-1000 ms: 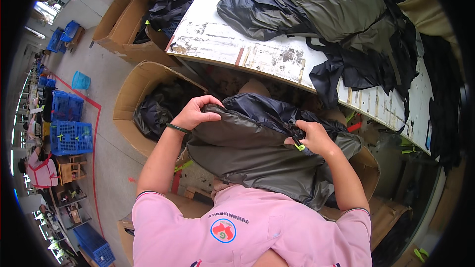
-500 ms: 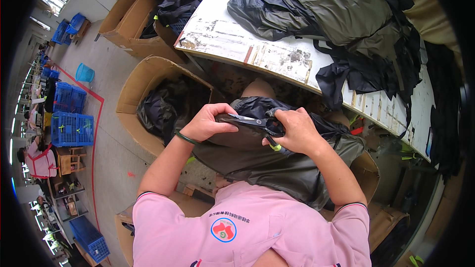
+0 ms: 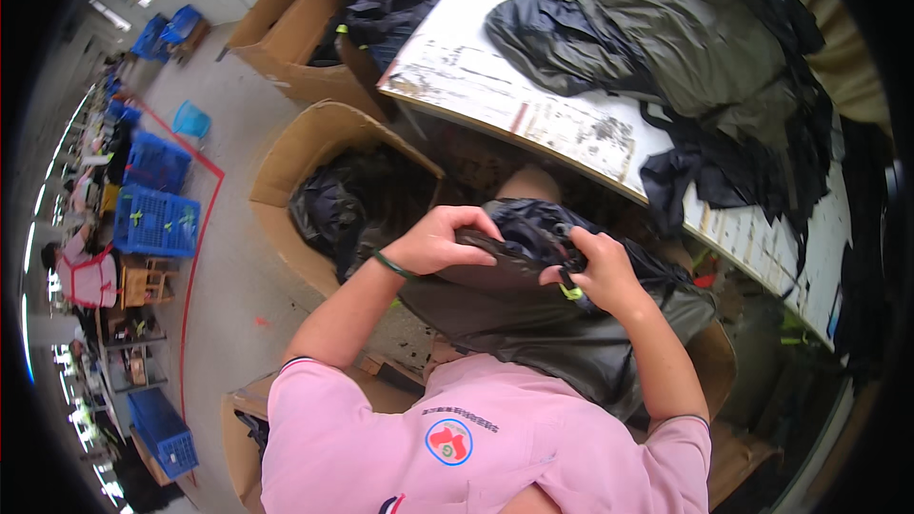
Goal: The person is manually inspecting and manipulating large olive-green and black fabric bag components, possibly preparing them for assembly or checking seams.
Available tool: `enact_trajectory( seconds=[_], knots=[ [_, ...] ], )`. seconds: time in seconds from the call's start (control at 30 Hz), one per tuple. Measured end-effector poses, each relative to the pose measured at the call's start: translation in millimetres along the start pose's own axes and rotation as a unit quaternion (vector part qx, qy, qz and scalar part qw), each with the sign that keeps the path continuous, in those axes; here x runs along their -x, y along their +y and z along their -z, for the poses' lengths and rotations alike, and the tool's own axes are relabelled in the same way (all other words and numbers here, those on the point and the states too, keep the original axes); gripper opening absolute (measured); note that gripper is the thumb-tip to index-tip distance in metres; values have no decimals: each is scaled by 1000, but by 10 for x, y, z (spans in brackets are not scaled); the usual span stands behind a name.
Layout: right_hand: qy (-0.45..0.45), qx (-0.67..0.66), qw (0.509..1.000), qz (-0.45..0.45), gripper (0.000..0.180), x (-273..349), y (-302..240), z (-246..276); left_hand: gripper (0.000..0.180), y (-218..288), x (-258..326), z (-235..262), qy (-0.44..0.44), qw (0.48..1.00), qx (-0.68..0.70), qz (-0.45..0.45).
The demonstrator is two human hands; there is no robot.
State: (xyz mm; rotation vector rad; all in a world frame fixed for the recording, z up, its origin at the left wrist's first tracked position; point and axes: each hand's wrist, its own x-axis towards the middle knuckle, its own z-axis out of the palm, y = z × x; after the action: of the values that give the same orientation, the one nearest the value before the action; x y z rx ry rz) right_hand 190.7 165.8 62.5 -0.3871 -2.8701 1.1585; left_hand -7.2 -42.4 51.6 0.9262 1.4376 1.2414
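Observation:
A dark grey garment (image 3: 557, 338) lies bunched on my lap, below the edge of the white worktable (image 3: 562, 128). My left hand (image 3: 440, 240) grips its upper fold from the left. My right hand (image 3: 595, 271) pinches the same fold from the right, next to a small yellow-green tag (image 3: 569, 292). The two hands are close together, with the fabric gathered between them. A dark band circles my left wrist.
More dark garments (image 3: 685, 57) are heaped on the worktable. An open cardboard box (image 3: 314, 148) holding dark fabric stands to my left, another box (image 3: 295, 38) behind it. Blue crates (image 3: 152, 219) and a seated person (image 3: 81, 271) are far left.
My hands have drawn closer together and gathered the garment's top fold. The view has shifted down and right, with the table higher in the picture.

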Motion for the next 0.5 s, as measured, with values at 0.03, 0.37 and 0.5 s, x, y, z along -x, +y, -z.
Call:
enact_trajectory(
  seconds=[0.03,0.37,0.5],
  knots=[
    [40,-44,998,24,52,-26,-37,21,26,31,-47,-50,1,999,-29,-43],
    [34,-221,975,-10,17,-159,-509,284,24,412,196,-682,309,832,-257,-381],
    [191,-237,951,50,14,-247,-485,534,33,185,494,-1157,-62,975,-183,-109]
  ],
)
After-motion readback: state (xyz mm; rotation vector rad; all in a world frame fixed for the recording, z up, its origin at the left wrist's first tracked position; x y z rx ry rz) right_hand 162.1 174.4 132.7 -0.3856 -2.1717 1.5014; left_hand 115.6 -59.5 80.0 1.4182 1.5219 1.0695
